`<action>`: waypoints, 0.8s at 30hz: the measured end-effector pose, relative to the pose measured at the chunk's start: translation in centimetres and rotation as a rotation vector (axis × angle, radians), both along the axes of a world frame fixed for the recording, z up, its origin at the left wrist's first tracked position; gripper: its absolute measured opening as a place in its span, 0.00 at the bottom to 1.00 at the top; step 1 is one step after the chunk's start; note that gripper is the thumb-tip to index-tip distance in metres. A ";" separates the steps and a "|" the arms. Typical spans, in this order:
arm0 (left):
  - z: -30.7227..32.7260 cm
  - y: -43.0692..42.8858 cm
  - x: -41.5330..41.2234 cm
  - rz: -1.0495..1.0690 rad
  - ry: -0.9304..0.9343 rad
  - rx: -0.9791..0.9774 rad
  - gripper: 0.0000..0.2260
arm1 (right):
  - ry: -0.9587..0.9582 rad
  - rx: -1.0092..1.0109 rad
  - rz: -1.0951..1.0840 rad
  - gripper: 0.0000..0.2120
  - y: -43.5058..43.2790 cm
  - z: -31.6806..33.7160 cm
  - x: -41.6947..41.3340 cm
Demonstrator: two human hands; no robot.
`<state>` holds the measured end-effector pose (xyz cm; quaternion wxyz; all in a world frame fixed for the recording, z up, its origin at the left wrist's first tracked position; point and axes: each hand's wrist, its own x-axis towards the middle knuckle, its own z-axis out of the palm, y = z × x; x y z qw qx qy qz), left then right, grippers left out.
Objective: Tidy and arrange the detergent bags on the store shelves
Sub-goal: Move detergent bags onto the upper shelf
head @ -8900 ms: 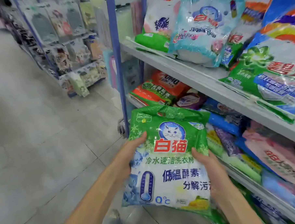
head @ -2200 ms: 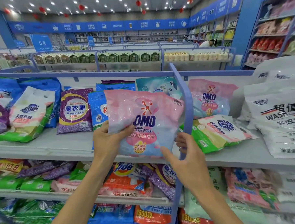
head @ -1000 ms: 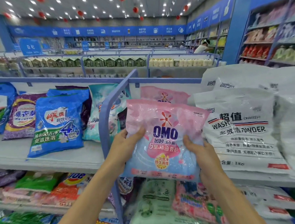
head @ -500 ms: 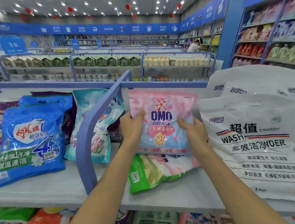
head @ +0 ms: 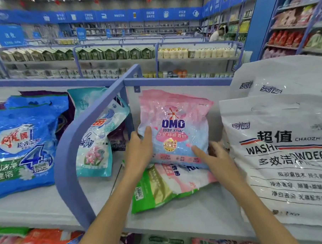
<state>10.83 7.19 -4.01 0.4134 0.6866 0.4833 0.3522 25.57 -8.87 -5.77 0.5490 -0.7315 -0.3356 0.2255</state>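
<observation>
Pink OMO bag point(head: 175, 125): standing upright on the top shelf point(head: 197, 214), leaning back toward the white rear panel point(head: 223, 91), its bottom edge resting on a green and pink bag point(head: 155, 190) that is lying flat
Left grip point(head: 139, 150): grasping the pink OMO bag at its lower left edge, thumb lying across the front, fingers going out of sight behind it
Right grip point(head: 213, 156): grasping the lower right corner of the same bag, thumb pressing on the front, the other fingers curling at the bag's right side
Compartment: the pink OMO bag is sitting in the bay just right of the blue divider point(head: 86, 125), between that divider and a large white bag point(head: 287, 153)
Large white bag: leaning upright just beside the right grip, with more white bags standing behind it
Left bay: a teal bag point(head: 96, 143) is leaning against the far side of the blue divider, and a blue bag point(head: 23, 146) is lying further left
Lower shelf: an orange bag point(head: 45, 239) is showing below the top shelf's front edge, blurred
</observation>
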 end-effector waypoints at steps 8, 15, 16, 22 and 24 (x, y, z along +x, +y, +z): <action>-1.6 -0.8 -3.3 -0.284 0.347 -0.050 0.64 | -0.408 -0.582 -0.183 0.52 -3.1 -2.9 -3.1; -2.2 -2.3 -1.7 -0.201 0.286 0.238 0.63 | -0.235 -0.523 -0.298 0.51 -1.2 -1.6 -4.0; -2.1 -2.2 -1.5 -0.201 0.285 0.239 0.62 | -0.198 -0.475 -0.294 0.43 -1.3 -1.6 -4.1; -2.3 -2.0 -1.4 -0.158 0.220 0.234 0.55 | -0.005 -0.338 -0.140 0.18 -2.6 -0.4 -4.9; -2.4 -2.0 -1.1 -0.138 0.195 0.229 0.50 | 0.113 -0.277 -0.110 0.12 -3.0 -0.3 -5.0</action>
